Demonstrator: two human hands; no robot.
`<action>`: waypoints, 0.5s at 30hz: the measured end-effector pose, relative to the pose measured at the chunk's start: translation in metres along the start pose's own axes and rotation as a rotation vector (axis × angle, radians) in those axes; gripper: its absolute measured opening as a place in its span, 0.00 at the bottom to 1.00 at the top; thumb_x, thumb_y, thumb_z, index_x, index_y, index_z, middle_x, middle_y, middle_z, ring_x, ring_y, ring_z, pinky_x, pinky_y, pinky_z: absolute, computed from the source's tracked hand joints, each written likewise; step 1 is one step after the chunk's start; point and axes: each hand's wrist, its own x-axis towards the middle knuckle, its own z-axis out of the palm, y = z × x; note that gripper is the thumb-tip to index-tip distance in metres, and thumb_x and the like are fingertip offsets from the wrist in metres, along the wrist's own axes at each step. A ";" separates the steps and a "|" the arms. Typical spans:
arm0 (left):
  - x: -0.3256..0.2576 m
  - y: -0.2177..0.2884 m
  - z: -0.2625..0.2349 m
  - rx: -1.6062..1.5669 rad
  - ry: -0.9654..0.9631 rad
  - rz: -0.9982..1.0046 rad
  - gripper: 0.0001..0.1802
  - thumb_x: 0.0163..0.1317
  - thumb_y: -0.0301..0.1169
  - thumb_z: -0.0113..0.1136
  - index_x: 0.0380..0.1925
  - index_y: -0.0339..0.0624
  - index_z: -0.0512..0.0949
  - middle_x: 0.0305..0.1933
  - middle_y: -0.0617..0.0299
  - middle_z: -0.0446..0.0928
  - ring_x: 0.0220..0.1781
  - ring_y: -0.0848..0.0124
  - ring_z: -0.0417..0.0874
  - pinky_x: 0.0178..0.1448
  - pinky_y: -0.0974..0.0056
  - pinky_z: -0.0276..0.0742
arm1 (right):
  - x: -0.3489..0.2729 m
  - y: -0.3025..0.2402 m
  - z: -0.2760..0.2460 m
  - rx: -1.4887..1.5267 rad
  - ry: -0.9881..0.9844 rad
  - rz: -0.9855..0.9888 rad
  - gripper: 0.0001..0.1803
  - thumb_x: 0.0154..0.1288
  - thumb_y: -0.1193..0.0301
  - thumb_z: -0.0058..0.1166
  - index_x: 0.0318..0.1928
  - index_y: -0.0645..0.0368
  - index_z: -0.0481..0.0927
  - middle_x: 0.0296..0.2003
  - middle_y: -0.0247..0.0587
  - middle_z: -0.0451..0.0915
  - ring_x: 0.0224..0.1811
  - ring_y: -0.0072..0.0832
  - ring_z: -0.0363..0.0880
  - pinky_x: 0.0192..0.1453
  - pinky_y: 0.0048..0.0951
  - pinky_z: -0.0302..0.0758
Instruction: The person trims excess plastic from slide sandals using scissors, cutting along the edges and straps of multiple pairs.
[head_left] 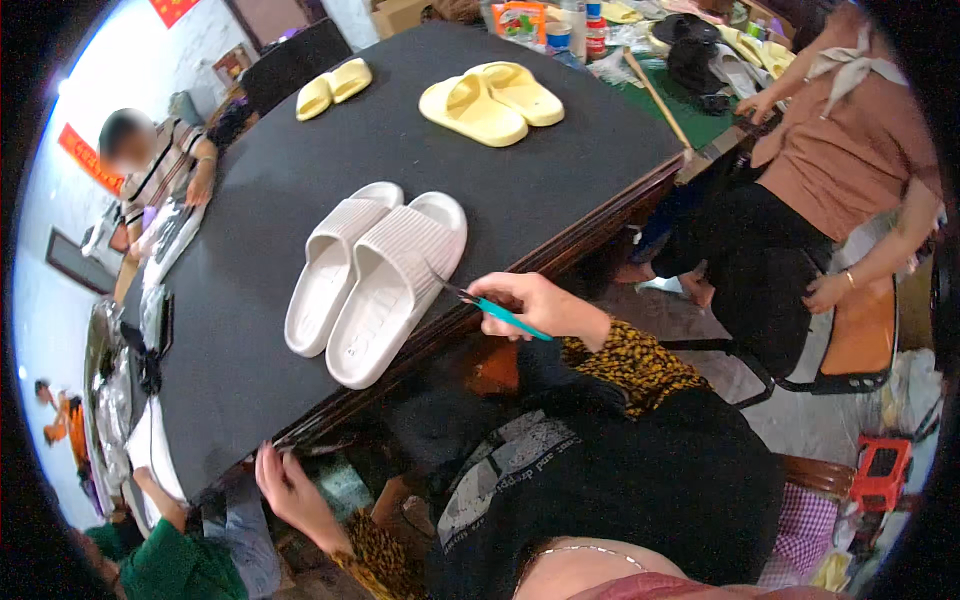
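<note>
A pair of white ribbed slide sandals lies side by side on the dark table, the left slide (325,270) slightly farther from me than the right slide (400,285). In my right hand (545,305) is a slim teal-handled tool (512,318) with a thin dark metal tip; its exact kind is unclear. That tip reaches the outer side of the right slide, though I cannot tell whether it touches. My left hand (293,497) is low at the table's near edge, apart from the slides, its fingers loosely stretched with nothing seen in them.
Yellow slides (492,103) and a smaller yellow pair (335,88) sit farther back on the table (240,300). A wooden stick (655,98) lies near a green surface at the right. People sit at both sides; a red plastic stool (880,472) stands at the lower right.
</note>
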 end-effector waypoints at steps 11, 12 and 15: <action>0.146 0.112 0.149 -0.037 -0.591 0.480 0.26 0.56 0.38 0.64 0.50 0.31 0.75 0.56 0.43 0.72 0.59 0.47 0.69 0.64 0.52 0.65 | -0.039 0.034 -0.015 0.191 -0.053 0.116 0.25 0.60 0.71 0.63 0.57 0.65 0.73 0.28 0.31 0.78 0.21 0.13 0.73 0.23 0.17 0.70; 0.150 0.125 0.160 0.010 -0.694 0.445 0.24 0.56 0.37 0.64 0.47 0.30 0.76 0.53 0.43 0.73 0.57 0.46 0.70 0.62 0.51 0.65 | -0.040 0.038 -0.017 0.188 -0.063 0.137 0.26 0.60 0.70 0.64 0.57 0.66 0.72 0.28 0.31 0.78 0.22 0.14 0.73 0.24 0.18 0.70; 0.152 0.138 0.189 -0.027 -0.663 0.460 0.18 0.56 0.34 0.63 0.38 0.28 0.77 0.47 0.43 0.73 0.53 0.45 0.70 0.57 0.50 0.67 | -0.040 0.041 -0.014 0.173 -0.028 0.115 0.27 0.59 0.69 0.65 0.56 0.66 0.72 0.28 0.30 0.77 0.22 0.15 0.74 0.26 0.18 0.71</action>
